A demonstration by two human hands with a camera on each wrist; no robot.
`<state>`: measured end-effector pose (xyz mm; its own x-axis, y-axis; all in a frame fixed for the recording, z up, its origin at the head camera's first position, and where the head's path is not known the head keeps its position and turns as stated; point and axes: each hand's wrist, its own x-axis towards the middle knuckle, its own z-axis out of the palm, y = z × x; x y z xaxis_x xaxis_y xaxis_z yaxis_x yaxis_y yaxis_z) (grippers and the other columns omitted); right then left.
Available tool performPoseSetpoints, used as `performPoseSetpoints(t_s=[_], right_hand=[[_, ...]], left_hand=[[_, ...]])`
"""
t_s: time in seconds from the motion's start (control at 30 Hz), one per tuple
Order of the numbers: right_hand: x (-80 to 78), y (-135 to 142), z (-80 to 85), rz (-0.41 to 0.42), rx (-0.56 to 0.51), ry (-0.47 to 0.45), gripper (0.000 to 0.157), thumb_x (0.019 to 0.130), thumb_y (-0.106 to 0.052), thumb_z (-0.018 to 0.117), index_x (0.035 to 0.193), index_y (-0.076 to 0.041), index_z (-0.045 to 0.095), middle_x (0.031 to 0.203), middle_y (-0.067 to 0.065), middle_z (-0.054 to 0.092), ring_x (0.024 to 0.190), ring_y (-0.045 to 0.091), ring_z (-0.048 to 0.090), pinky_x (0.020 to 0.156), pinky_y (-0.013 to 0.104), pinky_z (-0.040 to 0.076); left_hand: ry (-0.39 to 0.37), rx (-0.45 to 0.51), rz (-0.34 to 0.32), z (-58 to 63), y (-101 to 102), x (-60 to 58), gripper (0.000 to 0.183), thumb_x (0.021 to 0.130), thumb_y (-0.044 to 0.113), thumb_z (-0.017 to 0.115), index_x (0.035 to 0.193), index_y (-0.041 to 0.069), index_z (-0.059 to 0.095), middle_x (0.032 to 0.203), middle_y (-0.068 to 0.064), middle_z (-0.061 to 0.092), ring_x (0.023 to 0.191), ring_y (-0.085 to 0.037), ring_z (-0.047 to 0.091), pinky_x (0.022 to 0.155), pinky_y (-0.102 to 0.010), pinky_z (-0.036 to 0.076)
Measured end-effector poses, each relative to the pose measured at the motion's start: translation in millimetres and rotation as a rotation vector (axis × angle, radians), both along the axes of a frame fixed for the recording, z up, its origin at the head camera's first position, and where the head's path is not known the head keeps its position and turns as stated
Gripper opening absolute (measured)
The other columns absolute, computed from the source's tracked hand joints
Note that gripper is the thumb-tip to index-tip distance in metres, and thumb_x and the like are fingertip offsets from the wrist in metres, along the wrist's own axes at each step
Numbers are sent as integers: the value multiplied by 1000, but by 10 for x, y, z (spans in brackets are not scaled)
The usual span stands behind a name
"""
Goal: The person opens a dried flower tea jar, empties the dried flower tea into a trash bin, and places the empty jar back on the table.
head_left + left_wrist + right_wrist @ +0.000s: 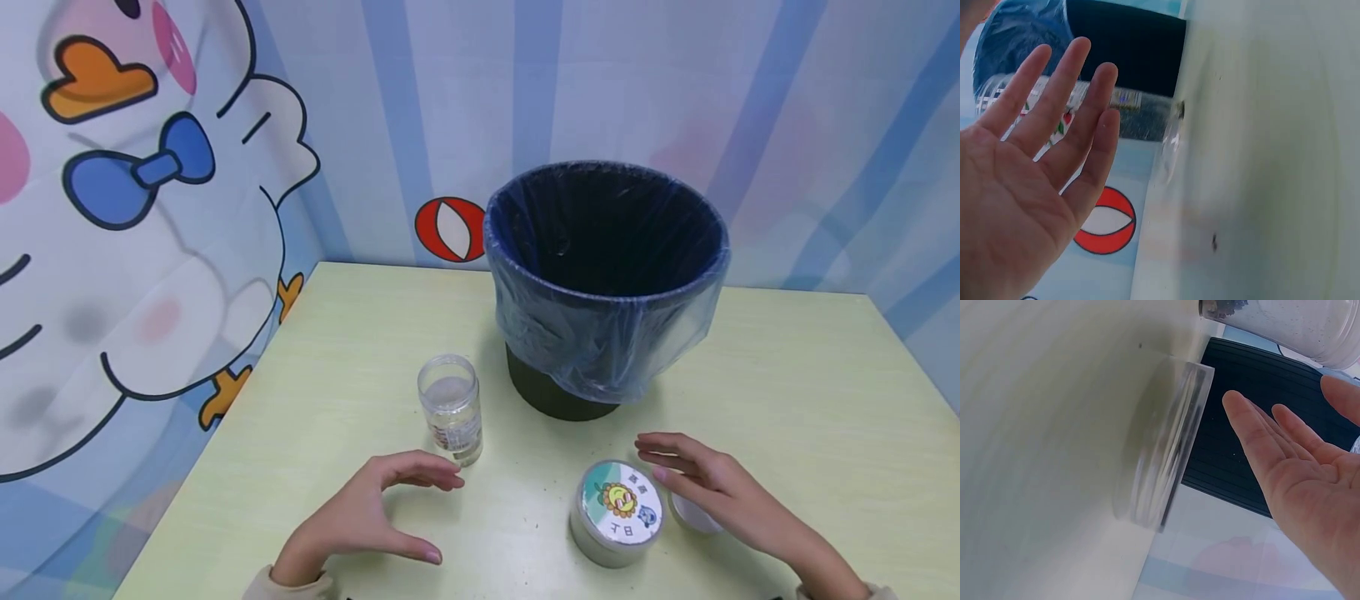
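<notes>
Just beyond the wide, empty left hand (362, 510), a clear plastic jar (453, 408) is set upright, well apart from the empty right hand (716, 485).

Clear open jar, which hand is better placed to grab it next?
Probably the left hand: it's open close to the clear jar, while the right hand is farther off, beyond the round container.
</notes>
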<state>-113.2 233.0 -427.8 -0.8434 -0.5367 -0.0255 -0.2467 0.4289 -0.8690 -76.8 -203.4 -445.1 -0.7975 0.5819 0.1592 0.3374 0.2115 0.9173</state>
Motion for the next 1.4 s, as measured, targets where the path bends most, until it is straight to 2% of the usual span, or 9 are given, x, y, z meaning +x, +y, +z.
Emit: performPoseSetpoints(t_s=[0.2, 0.47, 0.67, 0.8, 1.07, 1.17, 1.3, 1.4], right_hand=[[8, 3, -5, -3, 0, -14, 44, 104, -21, 55, 141, 1, 48, 139, 20, 55, 121, 33, 59, 90, 17, 47], [24, 7, -2, 3, -4, -15, 44, 104, -22, 54, 142, 0, 48, 139, 20, 55, 120, 31, 60, 90, 18, 47], [33, -1, -21, -9, -8, -12, 44, 104, -24, 55, 141, -1, 49, 139, 18, 56, 119, 19, 61, 91, 20, 48], [42, -7, -15, -4, -18, -7, 43, 104, -23, 55, 141, -1, 50, 139, 18, 56, 118, 12, 60, 91, 21, 48], [62, -13, 20, -4, -8, -4, 41, 105, -22, 53, 141, -3, 50, 139, 17, 56, 120, 24, 60, 91, 20, 48], [67, -12, 26, -23, 6, -9, 41, 105, -24, 53, 141, -4, 51, 138, 16, 56, 120, 23, 60, 91, 20, 48], [79, -24, 61, -52, 20, -16, 41, 105, -26, 53, 140, -6, 51, 138, 15, 57, 120, 22, 60, 92, 20, 48], [99, -45, 99, -55, 24, -13, 41, 105, -27, 52, 140, -6, 51, 138, 15, 57, 121, 27, 59, 91, 21, 48]], left_hand=[[-6, 21, -76, -35, 183, -2, 80, 72, 20, 92, 142, 17, 53, 130, -2, 65, 116, -27, 62, 99, -44, 47], [-30, -21, -153, -22, 418, -14, 92, 74, 24, 91, 151, 24, 40, 139, -4, 58, 125, -24, 56, 105, -38, 43], [-3, -37, -205, -6, 590, -48, 107, 72, 23, 92, 156, 25, 26, 147, -4, 50, 132, -24, 50, 107, -39, 41], [22, -41, -209, -21, 700, -78, 112, 70, 23, 93, 157, 27, 22, 149, -4, 47, 134, -23, 47, 108, -39, 40], [30, -38, -170, -68, 876, -131, 115, 68, 24, 94, 156, 30, 20, 149, -1, 48, 135, -20, 46, 109, -39, 38], [44, -41, -147, -78, 948, -152, 116, 67, 25, 94, 156, 30, 19, 148, -1, 48, 135, -19, 46, 109, -39, 38], [19, -17, -120, -88, 1052, -177, 117, 65, 23, 95, 155, 32, 21, 148, -1, 48, 135, -19, 45, 110, -40, 37], [-12, 13, -96, -94, 1124, -185, 117, 64, 20, 96, 154, 34, 22, 149, -2, 47, 136, -21, 45, 111, -42, 36]])
